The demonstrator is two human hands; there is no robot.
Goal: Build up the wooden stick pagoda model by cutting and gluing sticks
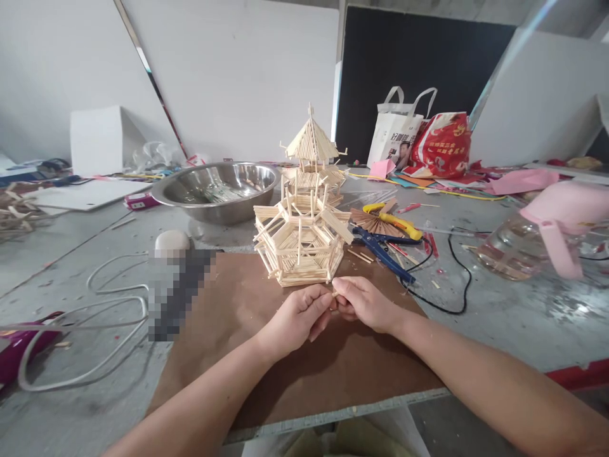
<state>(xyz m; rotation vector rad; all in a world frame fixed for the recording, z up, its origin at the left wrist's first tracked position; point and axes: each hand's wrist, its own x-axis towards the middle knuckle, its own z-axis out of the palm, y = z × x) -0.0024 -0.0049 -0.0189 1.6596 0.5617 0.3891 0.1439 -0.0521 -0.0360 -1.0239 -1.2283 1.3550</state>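
Observation:
My left hand (302, 315) and my right hand (368, 303) meet low over the brown board (228, 355), fingers pinched together. Between the fingertips shows the end of a small pale wooden stick (334, 294); most of it is hidden by the fingers. Just behind my hands stands a pagoda-like model (304, 254) built from thin wooden sticks. It has a wide open hexagonal base and a pointed roof (311, 141) at the back. Right of the model lie blue-handled pliers (386, 254) and a yellow-handled tool (394, 223), with a few loose sticks (360, 256) nearby.
A steel basin (214, 206) stands behind on the left. A white cable (137, 289) loops beside a purple tool (31, 349). At right are a black cord (469, 285) and a pink-lidded clear jug (516, 251). Bags (442, 146) and paper scraps lie at the back.

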